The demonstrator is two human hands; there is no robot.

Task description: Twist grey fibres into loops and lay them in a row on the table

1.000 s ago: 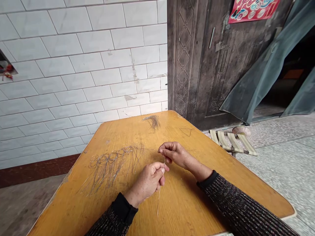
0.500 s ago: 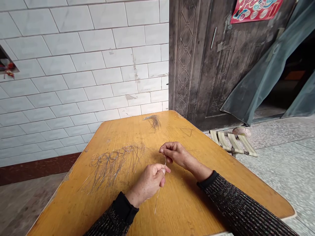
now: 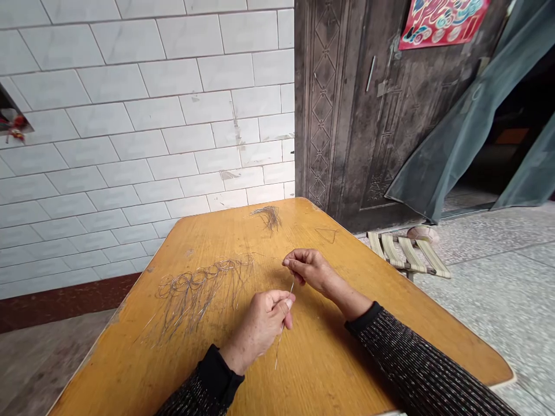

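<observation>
My left hand [image 3: 265,320] pinches a thin wire [image 3: 278,349] between thumb and forefinger, and the wire's tail hangs below the fingers over the table. Just above and to the right, my right hand [image 3: 310,268] is closed on the upper part of the same wire, with fingertips and thumb together. A fine strand runs left from my right fingertips towards a row of looped wires [image 3: 199,278]. Those wires lie on the wooden table [image 3: 347,346], their round loops overlapping and their loose ends trailing towards me.
A small bundle of wires [image 3: 269,216] lies at the table's far end. A bent wire triangle [image 3: 326,234] rests near the right edge. Beyond stand a white tiled wall [image 3: 143,138] and a dark door [image 3: 342,115]. A strap stool [image 3: 407,252] is on the floor at right.
My left forefinger has curled in closer to the thumb on the wire. Both hands stay nearly in place, and the view has tilted slightly upward.
</observation>
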